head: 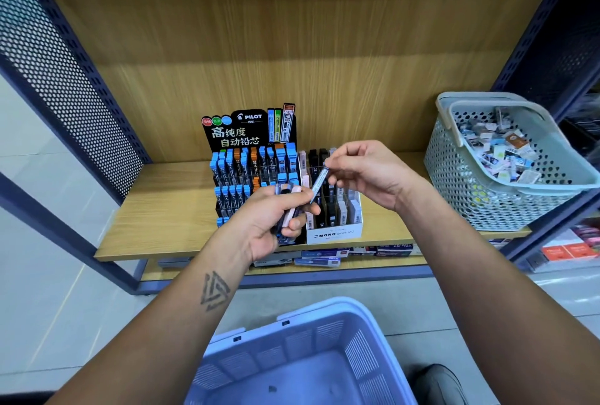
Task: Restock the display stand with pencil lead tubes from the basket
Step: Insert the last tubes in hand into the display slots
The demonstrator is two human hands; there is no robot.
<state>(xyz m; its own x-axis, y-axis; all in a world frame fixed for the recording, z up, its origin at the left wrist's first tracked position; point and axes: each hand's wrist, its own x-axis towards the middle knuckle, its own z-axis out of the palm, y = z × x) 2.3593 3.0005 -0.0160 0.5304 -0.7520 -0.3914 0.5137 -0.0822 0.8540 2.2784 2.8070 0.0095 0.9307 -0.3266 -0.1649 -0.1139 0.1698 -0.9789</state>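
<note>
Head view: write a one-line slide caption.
Left hand holds several lead tubes while right hand pinches one tube above the display stand.

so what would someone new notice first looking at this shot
Probably the two hands mid-frame above the wooden shelf: the left hand grips a small bunch of lead tubes, while the right hand pinches a single clear tube. Behind them stands the black Pilot display stand with blue and orange tubes, and to the right a grey perforated basket full of stock.
</note>
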